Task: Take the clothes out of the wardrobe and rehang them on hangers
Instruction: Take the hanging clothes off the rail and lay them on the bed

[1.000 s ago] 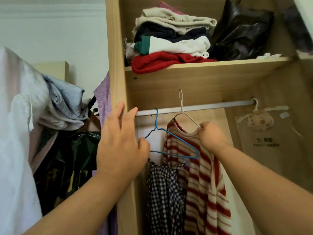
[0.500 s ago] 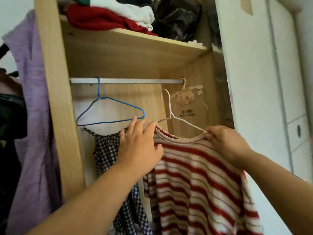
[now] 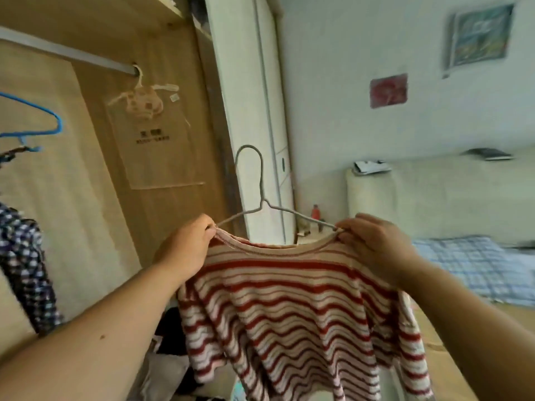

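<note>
Both shoulders of the striped sweater (image 3: 289, 314) get pinched, left hand (image 3: 185, 250) and right hand (image 3: 376, 250), so the wire hanger (image 3: 262, 180) sits level.

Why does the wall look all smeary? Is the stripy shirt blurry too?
Head view: the framed wall picture and the checked garment at the left edge are smeared, probably from camera motion. Head view: the striped shirt, its wire hanger, the left hand and the right hand look sharper. Head view: the light is soft with no glare, and the wardrobe rail slants, likely from lens or head tilt.
</note>
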`<state>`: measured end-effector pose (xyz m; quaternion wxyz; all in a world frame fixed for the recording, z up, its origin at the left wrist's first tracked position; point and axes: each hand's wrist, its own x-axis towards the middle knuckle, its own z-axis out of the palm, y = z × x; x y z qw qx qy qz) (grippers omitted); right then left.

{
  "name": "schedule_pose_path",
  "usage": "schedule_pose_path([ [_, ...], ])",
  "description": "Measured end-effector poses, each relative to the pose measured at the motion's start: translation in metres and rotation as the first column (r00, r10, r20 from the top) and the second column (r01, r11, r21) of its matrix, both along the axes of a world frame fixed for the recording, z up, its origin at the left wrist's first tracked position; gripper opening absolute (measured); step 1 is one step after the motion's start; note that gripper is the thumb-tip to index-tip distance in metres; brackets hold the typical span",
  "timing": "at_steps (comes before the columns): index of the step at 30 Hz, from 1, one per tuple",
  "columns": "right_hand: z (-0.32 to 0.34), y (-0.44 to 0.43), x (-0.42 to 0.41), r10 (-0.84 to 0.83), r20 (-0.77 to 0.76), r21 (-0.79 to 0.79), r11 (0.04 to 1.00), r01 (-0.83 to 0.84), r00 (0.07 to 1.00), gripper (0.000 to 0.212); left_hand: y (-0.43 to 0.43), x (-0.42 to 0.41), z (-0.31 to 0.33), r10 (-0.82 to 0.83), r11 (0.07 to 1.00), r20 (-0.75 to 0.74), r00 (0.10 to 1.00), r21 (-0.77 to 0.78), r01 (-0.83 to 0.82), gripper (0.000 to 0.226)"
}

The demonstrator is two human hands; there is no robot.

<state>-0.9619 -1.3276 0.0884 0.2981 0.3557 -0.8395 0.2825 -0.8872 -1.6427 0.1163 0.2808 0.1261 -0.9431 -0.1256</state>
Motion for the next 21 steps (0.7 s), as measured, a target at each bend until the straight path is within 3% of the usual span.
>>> schedule_pose_path([
  [4,-0.040,0.047,0.053,-0.247,0.225,-0.085,0.959,0.272,0.942,0.024,0.044,0.012,-0.039,-0.242,0.969,-0.101,0.965,0.016,0.245,0.011],
  [8,-0.082,0.097,0.116,-0.504,0.353,0.044,0.851,0.524,0.788,0.023,0.097,0.027,-0.074,-0.407,0.911,-0.090,0.909,0.029,0.411,0.009],
  [14,-0.136,0.172,0.225,-0.662,0.477,0.165,0.714,0.680,0.578,0.022,0.187,0.055,-0.114,-0.616,0.788,0.030,0.787,0.005,0.616,0.015],
  [21,-0.183,0.279,0.341,-0.760,0.591,0.315,0.525,0.791,0.269,0.020,0.334,0.073,-0.169,-0.829,0.541,0.210,0.518,0.067,0.838,0.014],
])
